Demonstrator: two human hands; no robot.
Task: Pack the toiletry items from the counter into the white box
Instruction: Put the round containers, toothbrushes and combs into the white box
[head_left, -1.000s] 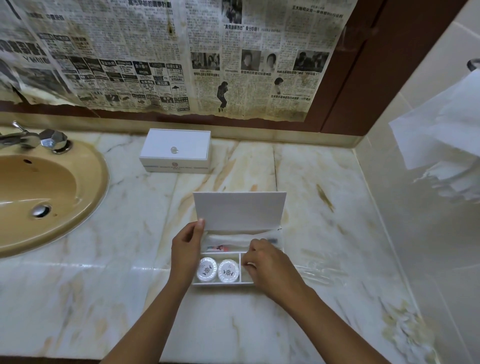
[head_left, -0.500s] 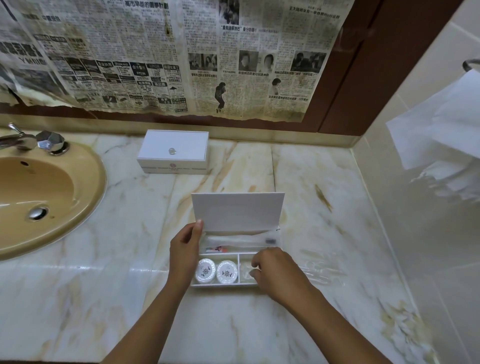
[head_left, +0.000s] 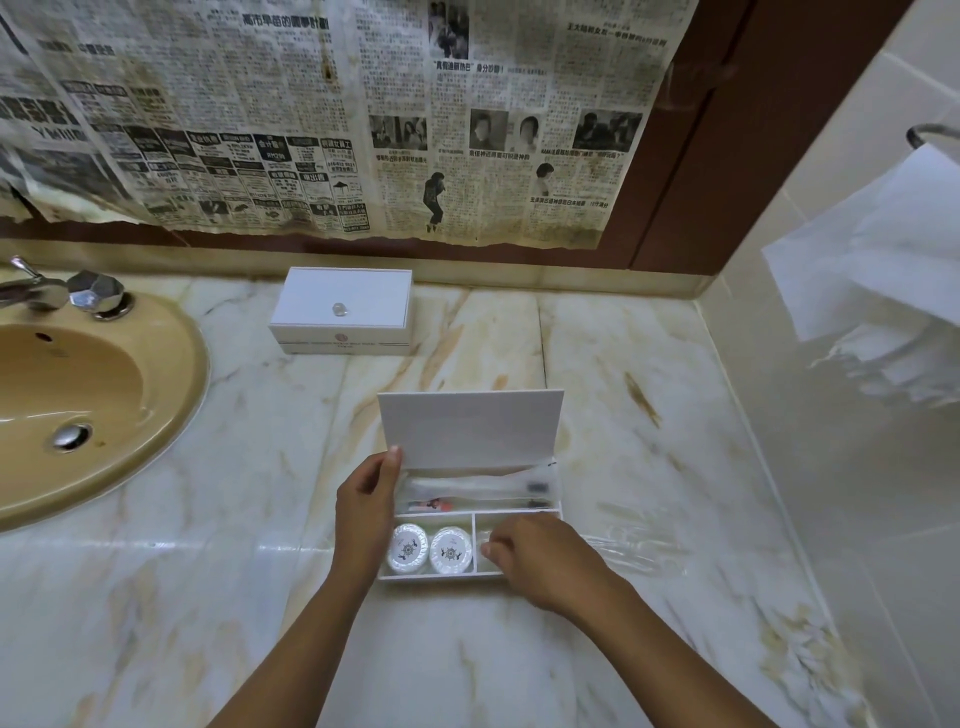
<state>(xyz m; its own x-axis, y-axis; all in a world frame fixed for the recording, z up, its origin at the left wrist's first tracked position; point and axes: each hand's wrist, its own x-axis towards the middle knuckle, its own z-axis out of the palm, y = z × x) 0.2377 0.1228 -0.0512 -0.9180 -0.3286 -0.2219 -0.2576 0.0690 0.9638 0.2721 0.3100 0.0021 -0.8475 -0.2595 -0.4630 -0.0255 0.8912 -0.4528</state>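
Observation:
The white box (head_left: 519, 514) stands open near the counter's front, its lid (head_left: 470, 428) upright. Two round wrapped soaps (head_left: 431, 551) fill the front left compartment. A wrapped toothbrush and a small tube (head_left: 478, 491) lie in the long back compartment. My left hand (head_left: 366, 512) grips the box's left side, with the thumb on the lid's lower left corner. My right hand (head_left: 540, 558) hovers over the front right compartment with fingers curled and pinched; whether they hold anything is hidden. A clear plastic packet (head_left: 639, 545) lies on the counter just right of the box.
A second white box (head_left: 343, 312), closed, sits at the back by the wall. A tan sink (head_left: 156, 395) with a chrome tap (head_left: 96, 293) is on the left. Tissue (head_left: 872, 291) hangs from the tiled right wall. The marble counter (head_left: 649, 415) runs to that wall.
My right hand has drawn back from the rear compartment to the front right one. My left hand stays on the lid and box.

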